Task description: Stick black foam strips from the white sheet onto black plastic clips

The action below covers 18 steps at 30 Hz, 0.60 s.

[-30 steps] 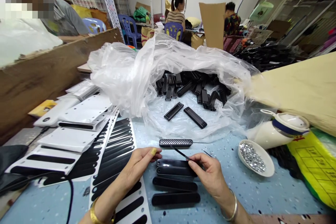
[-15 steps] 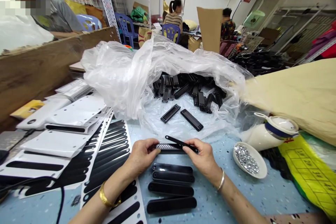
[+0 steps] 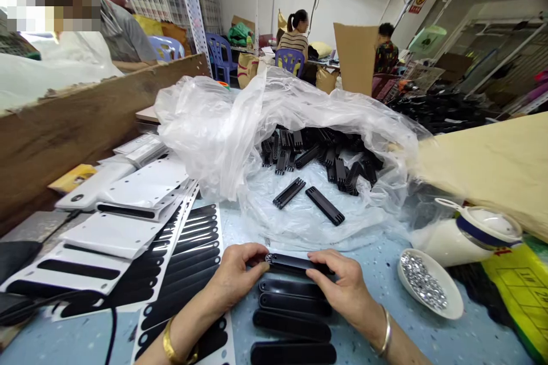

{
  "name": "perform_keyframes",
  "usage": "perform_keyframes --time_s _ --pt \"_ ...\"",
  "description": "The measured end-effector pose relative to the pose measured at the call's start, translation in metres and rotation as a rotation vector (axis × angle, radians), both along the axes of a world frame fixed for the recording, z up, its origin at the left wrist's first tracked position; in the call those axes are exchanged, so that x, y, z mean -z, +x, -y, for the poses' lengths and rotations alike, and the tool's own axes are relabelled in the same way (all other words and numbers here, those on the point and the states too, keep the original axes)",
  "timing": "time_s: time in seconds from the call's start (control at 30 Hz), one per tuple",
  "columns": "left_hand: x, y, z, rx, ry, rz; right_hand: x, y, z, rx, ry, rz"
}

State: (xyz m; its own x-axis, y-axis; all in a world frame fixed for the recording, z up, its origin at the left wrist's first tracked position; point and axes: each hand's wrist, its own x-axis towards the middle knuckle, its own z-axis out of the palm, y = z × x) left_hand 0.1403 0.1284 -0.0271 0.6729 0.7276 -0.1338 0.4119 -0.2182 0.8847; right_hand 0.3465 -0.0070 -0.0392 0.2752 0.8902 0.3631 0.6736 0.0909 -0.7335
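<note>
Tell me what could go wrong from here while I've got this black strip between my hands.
The black strip could end up crooked: some of the patterned block seems to show past its end by your left hand.
The black bars lie just on your side of the work, so your right hand might nudge them.
The bowl of shiny bits sits off your right forearm; a wide sweep could spill it.

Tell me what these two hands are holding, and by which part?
One slim black piece: the left hand pinches its left end, the right hand grips near its right end.
</note>
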Motion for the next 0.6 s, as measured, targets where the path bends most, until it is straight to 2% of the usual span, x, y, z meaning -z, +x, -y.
perform_keyframes --time_s 0.6 --pt "-0.0033 -0.0014 -0.0022 0.040 -0.014 -0.027 0.0069 -0.0074 -0.0064 -0.034 -0.045 0.029"
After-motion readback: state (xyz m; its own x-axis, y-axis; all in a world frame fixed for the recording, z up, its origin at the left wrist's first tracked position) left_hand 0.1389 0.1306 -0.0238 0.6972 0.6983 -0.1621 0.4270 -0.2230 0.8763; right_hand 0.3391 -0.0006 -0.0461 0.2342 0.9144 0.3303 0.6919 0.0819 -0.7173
